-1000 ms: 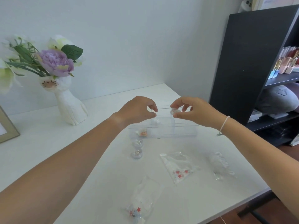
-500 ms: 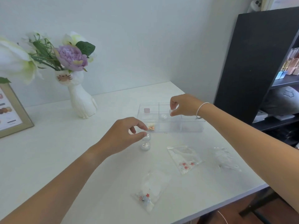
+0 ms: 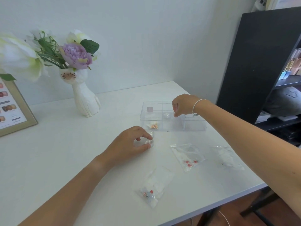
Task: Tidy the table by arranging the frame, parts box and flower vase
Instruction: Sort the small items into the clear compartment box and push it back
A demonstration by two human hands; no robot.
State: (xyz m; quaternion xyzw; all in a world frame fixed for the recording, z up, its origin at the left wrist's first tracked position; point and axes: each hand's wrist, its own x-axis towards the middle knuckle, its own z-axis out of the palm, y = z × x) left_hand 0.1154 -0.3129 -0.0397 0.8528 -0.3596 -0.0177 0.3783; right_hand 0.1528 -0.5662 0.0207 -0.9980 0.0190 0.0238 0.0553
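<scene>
At the table's (image 3: pixel 48 160) centre, your left hand (image 3: pixel 128 144) curls thumb and forefinger round a small clear round pot (image 3: pixel 150 141), just at 7 o'clock of the clear parts box (image 3: pixel 172 116). Your right hand (image 3: pixel 184 104) hovers over the box's middle compartments, fingertips drawn together (whether they pinch anything, you cannot tell). Flower vase (image 3: pixel 84 98) stands at 10 o'clock, frame (image 3: pixel 14 108) at 9.

Frame (image 3: pixel 15 110) cut off at left edge.
</scene>
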